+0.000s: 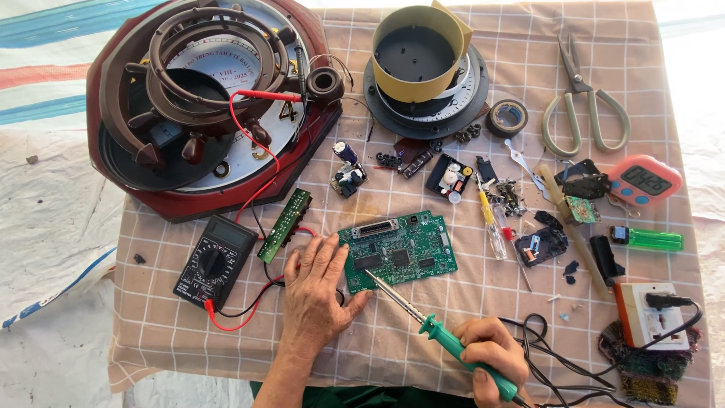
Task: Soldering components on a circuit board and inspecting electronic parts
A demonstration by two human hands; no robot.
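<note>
Left hand (pixel 316 291) laid flat and mostly open on the checked cloth, fingers spread loosely, fingertips pressed against the left edge of the green circuit board (pixel 398 251), thumb tucked by its lower left corner. Nothing gripped there; only steadied. Right hand (pixel 492 357) curled tight around the green handle of the soldering iron (pixel 423 321), fingers wrapped fully together on the grip, metal shaft angled up and left, tip set down on the lower left part of the board. Board lying flat near the middle of the surface (pixel 453 302), just in front of both hands.

Left of the resting hand: a black multimeter (pixel 214 261) with red and black leads, and a narrow green strip board (pixel 285 225) just beside it. Farther back on the left, a large dark red octagonal clock case (pixel 204 106) with wooden rings piled on its face. Behind the board, a round black mechanism with a yellow band (pixel 420 57), a roll of black tape (pixel 507 117), scissors (pixel 583 94) and scattered small parts. On the right, a pink digital timer (pixel 644 181), a green lighter (pixel 649 239), and a white power socket (pixel 649 313) with a black plug, cable trailing toward the closed hand.
</note>
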